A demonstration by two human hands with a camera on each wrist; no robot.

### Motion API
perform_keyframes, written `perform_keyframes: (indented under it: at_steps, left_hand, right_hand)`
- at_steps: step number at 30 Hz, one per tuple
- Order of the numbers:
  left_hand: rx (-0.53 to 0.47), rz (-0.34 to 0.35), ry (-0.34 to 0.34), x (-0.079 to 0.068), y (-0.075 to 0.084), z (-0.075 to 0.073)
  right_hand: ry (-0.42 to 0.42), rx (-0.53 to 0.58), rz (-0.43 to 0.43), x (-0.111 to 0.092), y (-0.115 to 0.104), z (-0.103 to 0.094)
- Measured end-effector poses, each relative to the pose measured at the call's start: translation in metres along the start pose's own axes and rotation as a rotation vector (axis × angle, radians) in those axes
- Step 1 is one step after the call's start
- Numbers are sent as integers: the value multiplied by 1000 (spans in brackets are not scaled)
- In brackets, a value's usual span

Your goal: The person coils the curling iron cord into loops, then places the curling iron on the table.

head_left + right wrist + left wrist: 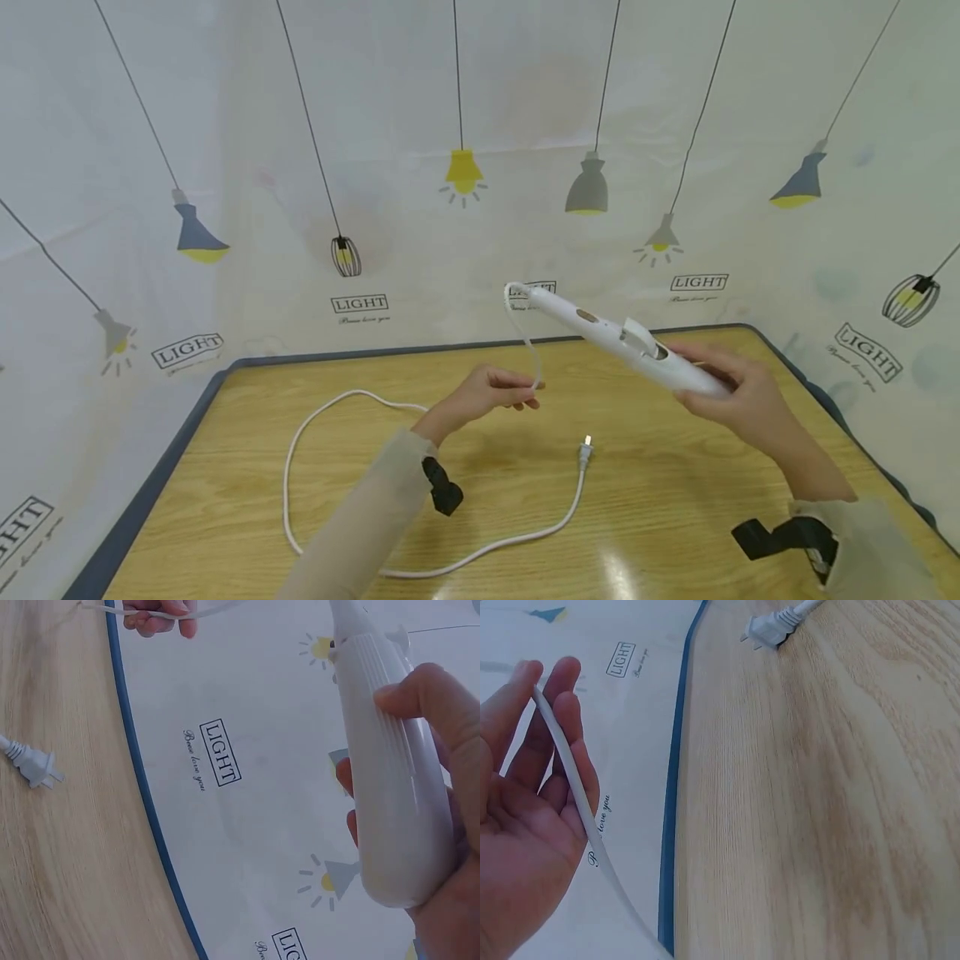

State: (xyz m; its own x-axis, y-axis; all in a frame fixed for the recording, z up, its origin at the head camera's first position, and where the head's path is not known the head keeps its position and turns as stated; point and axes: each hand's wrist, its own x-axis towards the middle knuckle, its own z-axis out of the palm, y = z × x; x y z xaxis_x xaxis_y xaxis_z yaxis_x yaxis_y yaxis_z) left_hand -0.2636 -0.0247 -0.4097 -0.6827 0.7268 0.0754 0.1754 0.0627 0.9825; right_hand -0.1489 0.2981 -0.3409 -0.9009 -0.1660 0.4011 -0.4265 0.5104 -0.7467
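Note:
My right hand grips the thick, rounded end of a white curling iron, its thumb on the ridged side in the right wrist view. The iron is raised above the table and slants up to the left, with a brown button and a raised lever along its body. From its narrow far end the white power cord hangs down to my left hand. Thumb and fingertips of that hand pinch the cord, which runs across the palm in the left wrist view. The two-prong plug lies on the table between my hands.
A loop of the cord lies on the wooden table, partly behind my left forearm. A dark blue edge borders the tabletop. Behind it hangs a pale sheet printed with lamps.

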Motion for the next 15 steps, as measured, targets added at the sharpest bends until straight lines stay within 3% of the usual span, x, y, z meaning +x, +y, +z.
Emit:
perform_keyframes:
  at_steps: [5, 9, 15]
  left_hand:
    - [49, -10, -89, 1, 6, -10]
    - [78, -15, -122, 2, 14, -22]
    - [261, 4, -169, 2, 32, -39]
  right_hand:
    - [-117, 57, -110, -2, -10, -2]
    - [-216, 96, -187, -5, -14, -3]
    - [-409, 157, -226, -7, -15, -4]
